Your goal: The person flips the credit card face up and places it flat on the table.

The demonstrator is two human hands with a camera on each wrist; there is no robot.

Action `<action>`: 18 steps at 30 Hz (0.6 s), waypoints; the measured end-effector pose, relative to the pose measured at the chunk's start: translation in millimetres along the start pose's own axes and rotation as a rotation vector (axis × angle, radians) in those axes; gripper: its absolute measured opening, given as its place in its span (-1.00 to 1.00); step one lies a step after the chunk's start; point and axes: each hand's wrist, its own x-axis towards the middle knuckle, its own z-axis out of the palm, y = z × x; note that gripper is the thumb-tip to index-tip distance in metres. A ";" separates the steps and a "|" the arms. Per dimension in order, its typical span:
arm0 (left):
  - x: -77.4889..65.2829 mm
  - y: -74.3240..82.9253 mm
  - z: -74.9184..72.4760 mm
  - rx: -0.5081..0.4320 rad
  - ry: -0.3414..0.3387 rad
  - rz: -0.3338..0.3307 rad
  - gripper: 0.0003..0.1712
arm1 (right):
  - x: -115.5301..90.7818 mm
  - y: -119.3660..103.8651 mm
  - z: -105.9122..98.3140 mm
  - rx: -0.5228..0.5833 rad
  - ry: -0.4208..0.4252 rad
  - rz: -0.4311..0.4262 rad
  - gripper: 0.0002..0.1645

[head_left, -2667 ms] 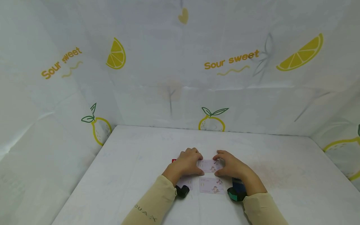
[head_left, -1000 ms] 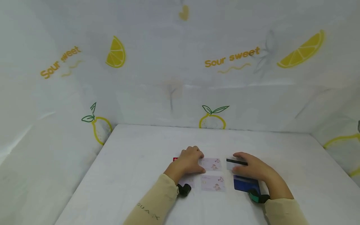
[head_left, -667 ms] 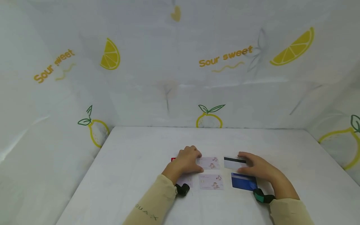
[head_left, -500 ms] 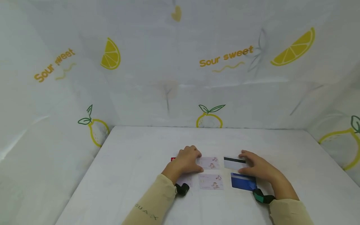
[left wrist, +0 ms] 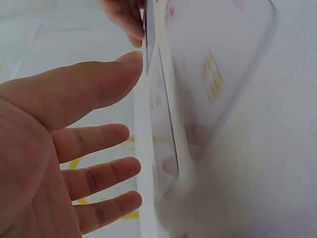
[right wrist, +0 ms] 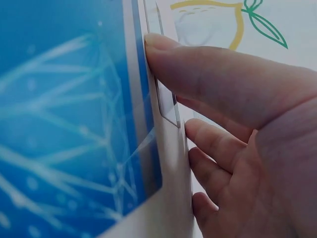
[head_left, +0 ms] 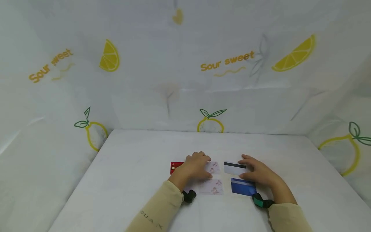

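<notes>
My left hand (head_left: pixel 195 167) is above the cards with its fingers loosely spread, holding nothing. It partly covers a red chip card (head_left: pixel 175 166) and an upper pink card (head_left: pixel 214 168). Below lies another pink card (head_left: pixel 214 188), and part of a third shows under my left wrist. My right hand (head_left: pixel 258 172) is at the right end of a white card with a black stripe (head_left: pixel 232 169); its thumb and fingers are apart. A blue card (head_left: pixel 242 188) lies just below, large in the right wrist view, where the thumb (right wrist: pixel 198 69) overlaps the white card's edge.
The cards lie flat in two rows on a white-covered table (head_left: pixel 139 180). Behind it stands a white backdrop (head_left: pixel 153 106) printed with lemons and words. A dark band with a green patch (head_left: pixel 258 202) circles my right wrist; a black device (head_left: pixel 189 196) sits at the left.
My right hand has moved right from the upper pink card, uncovering the striped white card and the blue card. My left hand has shifted right over the cards, showing more of the red one.
</notes>
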 end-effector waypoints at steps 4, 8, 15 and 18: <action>9.0 16.0 4.6 0.002 0.011 0.000 -0.34 | 1.9 -0.2 0.9 -0.020 -0.002 0.023 -0.27; 20.8 34.8 8.6 -0.016 -0.008 0.016 -0.35 | 2.3 0.9 0.9 -0.023 0.003 0.045 -0.28; 37.6 55.1 18.8 0.020 -0.008 0.015 -0.32 | 0.8 -0.3 0.5 0.013 0.001 0.040 -0.32; 41.1 56.6 21.3 0.037 -0.005 0.020 -0.33 | 1.1 -1.1 0.1 0.011 0.000 0.043 -0.31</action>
